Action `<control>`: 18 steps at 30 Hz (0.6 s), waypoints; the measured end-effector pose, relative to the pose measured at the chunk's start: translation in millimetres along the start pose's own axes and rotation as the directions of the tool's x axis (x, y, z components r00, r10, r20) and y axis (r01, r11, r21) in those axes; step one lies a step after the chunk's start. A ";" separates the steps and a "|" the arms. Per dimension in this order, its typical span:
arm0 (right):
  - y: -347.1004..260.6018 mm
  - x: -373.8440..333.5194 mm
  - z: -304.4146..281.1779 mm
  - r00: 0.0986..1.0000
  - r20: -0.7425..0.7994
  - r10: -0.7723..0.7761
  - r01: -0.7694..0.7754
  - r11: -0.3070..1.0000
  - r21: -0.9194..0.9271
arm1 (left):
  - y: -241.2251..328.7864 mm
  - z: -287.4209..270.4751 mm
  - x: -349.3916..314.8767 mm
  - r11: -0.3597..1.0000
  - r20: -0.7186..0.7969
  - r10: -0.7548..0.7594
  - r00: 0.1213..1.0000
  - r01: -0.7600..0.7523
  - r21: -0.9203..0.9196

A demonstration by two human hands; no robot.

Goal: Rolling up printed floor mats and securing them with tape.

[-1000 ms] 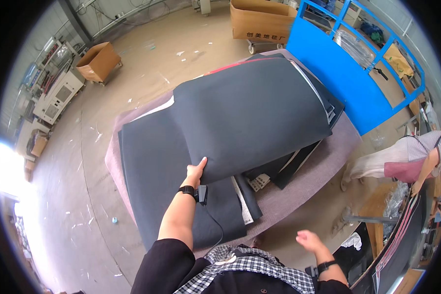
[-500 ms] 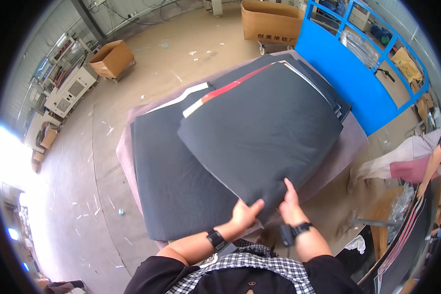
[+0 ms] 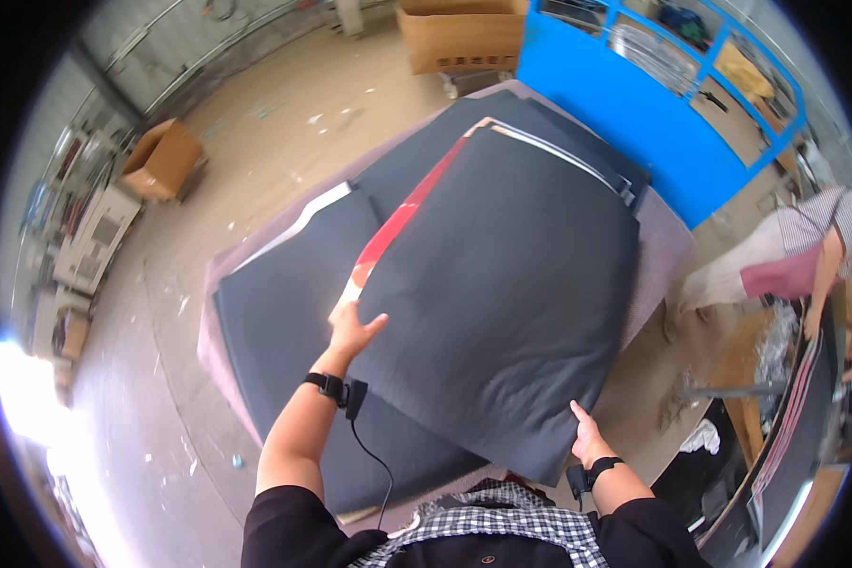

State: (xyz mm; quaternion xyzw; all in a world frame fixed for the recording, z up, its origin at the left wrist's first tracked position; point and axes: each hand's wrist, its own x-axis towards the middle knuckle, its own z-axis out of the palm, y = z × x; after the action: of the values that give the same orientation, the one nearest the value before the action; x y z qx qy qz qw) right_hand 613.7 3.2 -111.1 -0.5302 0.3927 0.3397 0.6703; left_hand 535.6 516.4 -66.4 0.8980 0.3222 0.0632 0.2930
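A large dark grey mat [image 3: 502, 275] lies askew on top of a stack, its near part rippled. A red strip [image 3: 390, 232] and pale strips show along its left and far edges. My left hand [image 3: 354, 329] is on the mat's left edge, thumb above and the other fingers partly hidden. At the near right corner, my right hand [image 3: 589, 440] grips the edge, its fingers under the mat. More dark grey mats [image 3: 284, 303] lie beneath, one with a white edge [image 3: 308, 218]. A pinkish cloth [image 3: 216, 355] covers the surface under the stack.
A blue panel with railings [image 3: 625, 123] stands at the far right. Beyond the stack is a wheeled brown carton [image 3: 459, 43]; another carton [image 3: 161, 161] is at the far left. At right, a person in a striped top [image 3: 828, 237] bends over dark sheets with red stripes [image 3: 788, 431].
My left hand has moved from the near corner up and left along the mat's left edge. My right hand has moved right and nearer. The mat has turned and its near part has shifted right.
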 end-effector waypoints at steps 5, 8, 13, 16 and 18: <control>-14.7 -2.6 2.2 0.965 0.238 0.108 -0.155 0.970 0.189 | -9.7 25.3 120.5 0.998 0.074 0.014 0.997 -0.019 0.062; -10.7 3.0 9.2 0.985 0.174 0.023 -0.036 0.997 0.071 | -38.2 47.8 141.2 0.999 0.086 -0.031 0.996 0.034 -0.031; -11.5 -11.9 3.9 0.995 0.008 0.101 -0.101 0.995 -0.005 | -28.1 22.4 127.1 0.973 0.517 -0.005 0.856 0.124 -0.196; -9.1 -4.3 -3.7 0.987 0.156 0.029 -0.020 0.998 -0.062 | 3.2 13.0 117.4 0.887 0.577 0.008 0.817 0.261 -0.382; 3.8 13.4 -0.6 0.995 0.086 -0.053 0.065 0.987 -0.149 | -18.7 8.3 126.7 0.842 0.616 -0.080 0.784 0.383 -0.379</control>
State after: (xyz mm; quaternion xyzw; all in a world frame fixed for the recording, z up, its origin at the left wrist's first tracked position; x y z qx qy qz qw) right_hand 616.4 4.0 -124.8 -0.5767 0.3223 0.3698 0.6534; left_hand 627.3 602.1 -93.3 0.7226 0.3029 -0.1715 0.5972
